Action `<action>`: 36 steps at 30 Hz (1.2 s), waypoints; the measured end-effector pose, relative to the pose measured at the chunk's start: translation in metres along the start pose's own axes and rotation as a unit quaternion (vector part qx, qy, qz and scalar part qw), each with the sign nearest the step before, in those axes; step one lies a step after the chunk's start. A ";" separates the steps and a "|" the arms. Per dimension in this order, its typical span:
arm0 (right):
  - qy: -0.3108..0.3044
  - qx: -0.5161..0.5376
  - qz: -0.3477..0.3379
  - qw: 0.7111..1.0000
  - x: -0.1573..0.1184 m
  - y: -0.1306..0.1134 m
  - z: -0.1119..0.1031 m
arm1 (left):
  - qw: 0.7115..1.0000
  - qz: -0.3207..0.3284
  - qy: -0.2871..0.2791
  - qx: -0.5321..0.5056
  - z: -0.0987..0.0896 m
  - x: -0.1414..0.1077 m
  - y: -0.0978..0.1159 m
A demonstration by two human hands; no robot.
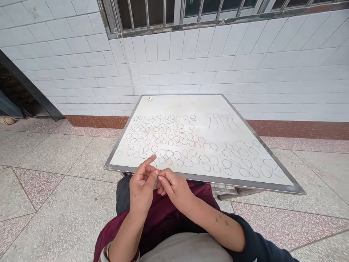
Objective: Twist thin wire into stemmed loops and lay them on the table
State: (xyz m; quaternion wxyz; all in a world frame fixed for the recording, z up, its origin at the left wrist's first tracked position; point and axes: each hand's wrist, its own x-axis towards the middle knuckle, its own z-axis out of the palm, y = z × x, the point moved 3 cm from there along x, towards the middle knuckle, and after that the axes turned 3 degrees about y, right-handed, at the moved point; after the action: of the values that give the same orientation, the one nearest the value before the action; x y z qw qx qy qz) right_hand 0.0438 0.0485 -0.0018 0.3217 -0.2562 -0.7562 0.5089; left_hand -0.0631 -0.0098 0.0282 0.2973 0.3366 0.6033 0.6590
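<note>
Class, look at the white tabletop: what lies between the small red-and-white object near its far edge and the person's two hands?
In the head view, rows of thin wire loops cover the tabletop between the small object and the left hand and right hand.

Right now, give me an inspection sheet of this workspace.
Surface: white board with metal edge, tilted toward the wall.
Job's things: many thin wire loops laid in rows on it; long-stemmed ones at far right.
Clutter: small red-white bit at far edge.
Grips: left hand and right hand meet fingertip to fingertip at near edge; anything pinched is too small to tell.
Cables: nothing seen.
Surroundings: tiled wall, barred window, speckled floor.
</note>
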 end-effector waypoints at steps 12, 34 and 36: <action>-0.028 -0.129 -0.056 0.990 -0.007 0.004 0.005 | 0.987 -0.002 0.092 -0.129 -0.013 0.006 -0.005; -0.039 0.062 0.039 0.997 -0.002 -0.021 -0.014 | 0.983 0.018 0.110 -0.145 -0.050 0.012 0.022; -0.050 0.050 0.032 0.997 0.004 -0.031 -0.011 | 0.986 0.003 0.102 -0.135 -0.047 0.008 0.025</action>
State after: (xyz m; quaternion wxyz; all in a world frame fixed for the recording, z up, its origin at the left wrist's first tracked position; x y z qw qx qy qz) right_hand 0.0480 0.0471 0.0312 0.2793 -0.2382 -0.7361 0.5687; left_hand -0.1048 -0.0337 0.0521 0.2751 0.2261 0.5353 0.7659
